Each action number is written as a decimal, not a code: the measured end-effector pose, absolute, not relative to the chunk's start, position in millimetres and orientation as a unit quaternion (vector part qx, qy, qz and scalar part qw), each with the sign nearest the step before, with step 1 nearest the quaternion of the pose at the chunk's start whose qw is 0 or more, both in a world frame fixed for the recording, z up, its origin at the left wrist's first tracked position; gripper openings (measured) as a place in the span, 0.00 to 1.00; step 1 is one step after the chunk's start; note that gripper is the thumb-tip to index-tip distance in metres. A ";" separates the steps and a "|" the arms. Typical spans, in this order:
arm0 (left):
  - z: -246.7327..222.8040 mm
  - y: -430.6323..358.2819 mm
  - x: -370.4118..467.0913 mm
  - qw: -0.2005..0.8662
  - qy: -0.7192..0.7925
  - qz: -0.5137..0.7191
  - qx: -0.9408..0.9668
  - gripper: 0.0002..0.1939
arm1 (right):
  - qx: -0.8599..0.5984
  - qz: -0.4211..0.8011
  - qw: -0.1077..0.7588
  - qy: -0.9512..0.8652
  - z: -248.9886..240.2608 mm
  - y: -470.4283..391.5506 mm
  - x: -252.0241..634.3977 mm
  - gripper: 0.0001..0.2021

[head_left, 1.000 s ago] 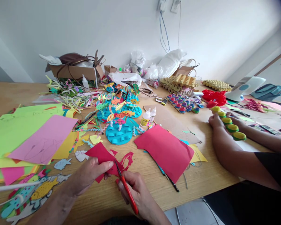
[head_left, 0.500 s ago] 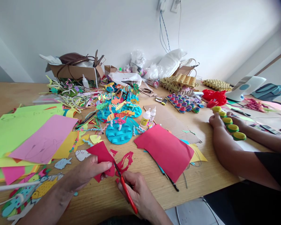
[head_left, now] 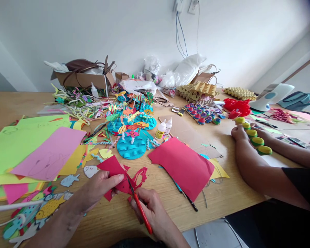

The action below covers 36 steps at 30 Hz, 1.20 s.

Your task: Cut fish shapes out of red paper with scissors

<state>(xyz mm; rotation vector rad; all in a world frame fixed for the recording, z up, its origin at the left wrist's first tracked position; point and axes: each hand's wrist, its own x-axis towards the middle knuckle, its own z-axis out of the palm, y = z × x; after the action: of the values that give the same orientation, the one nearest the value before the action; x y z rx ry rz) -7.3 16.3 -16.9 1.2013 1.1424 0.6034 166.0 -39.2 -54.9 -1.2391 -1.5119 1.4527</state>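
My left hand [head_left: 105, 186] pinches a red paper piece [head_left: 113, 167] between thumb and fingers. Red-handled scissors [head_left: 142, 212] are gripped in my right hand [head_left: 151, 208], their dark blades against the edge of that paper. Thin red scraps [head_left: 140, 176] lie just behind the blades. A larger red sheet [head_left: 182, 167] rests to the right, over a dark pencil [head_left: 192, 205]. Left of my left hand are a white fish cutout [head_left: 90, 171] and a pale blue one [head_left: 69, 180].
Green sheets [head_left: 5, 148] and a pink sheet [head_left: 50, 151] cover the left side. Blue discs with paper fish [head_left: 131, 146] stand behind my hands, beside glue bottles [head_left: 160, 130]. At right, another person's hands [head_left: 240, 133] hold a green-yellow egg-carton strip [head_left: 257, 141].
The red paper in my left hand has turned slightly, and the scissor blades sit a little further right and lower on it. The other person's hands have hardly moved.
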 end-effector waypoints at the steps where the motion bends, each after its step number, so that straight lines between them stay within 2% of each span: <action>1: -16.1 15.9 -6.1 0.632 0.505 0.265 0.525 0.17 | -0.478 0.565 0.347 -0.576 -55.4 -39.3 165.6 0.19; 14: -16.3 13.8 1.8 0.646 0.500 0.276 0.507 0.17 | -0.463 0.596 0.367 -0.545 -59.0 -41.5 163.9 0.22; 36: -20.7 12.1 2.1 0.653 0.501 0.269 0.501 0.15 | -0.481 0.564 0.363 -0.564 -58.9 -40.7 163.8 0.19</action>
<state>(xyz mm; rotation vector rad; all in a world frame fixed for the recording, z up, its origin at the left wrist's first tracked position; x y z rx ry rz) 2.1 12.1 -20.7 1.1358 1.1361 0.6100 163.8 -40.7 -58.9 -1.2381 -1.4522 1.4514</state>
